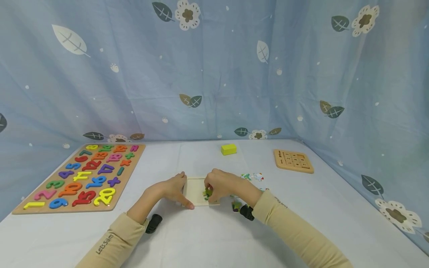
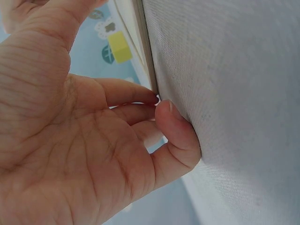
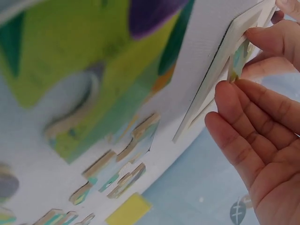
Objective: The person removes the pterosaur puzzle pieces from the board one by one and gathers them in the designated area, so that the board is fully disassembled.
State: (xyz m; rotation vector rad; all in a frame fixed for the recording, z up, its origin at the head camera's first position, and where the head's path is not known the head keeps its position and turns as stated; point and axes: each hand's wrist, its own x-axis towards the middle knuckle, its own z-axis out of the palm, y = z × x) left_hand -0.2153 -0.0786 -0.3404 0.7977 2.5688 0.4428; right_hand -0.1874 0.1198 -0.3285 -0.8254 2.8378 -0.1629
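Note:
A shallow cream puzzle tray [image 1: 194, 192] with a raised rim lies flat on the white cloth. My left hand [image 1: 172, 188] holds its left side, thumb by the front corner and fingers along the far part; in the left wrist view fingertips touch the tray's edge [image 2: 146, 47]. Over the tray's right part, my right hand [image 1: 223, 184] pinches a green jigsaw piece [image 1: 207, 194]. The right wrist view shows this piece [image 3: 239, 58] tilted between thumb and fingers, low at the tray. Whether it touches the tray floor I cannot tell.
Several loose jigsaw pieces [image 1: 257, 176] lie right of the tray, partly hidden by my right arm; one green piece [image 1: 236, 206] is nearer. A yellow-green block [image 1: 229, 149] stands behind. A number board [image 1: 115, 199] lies left, a small wooden number puzzle [image 1: 294, 161] right.

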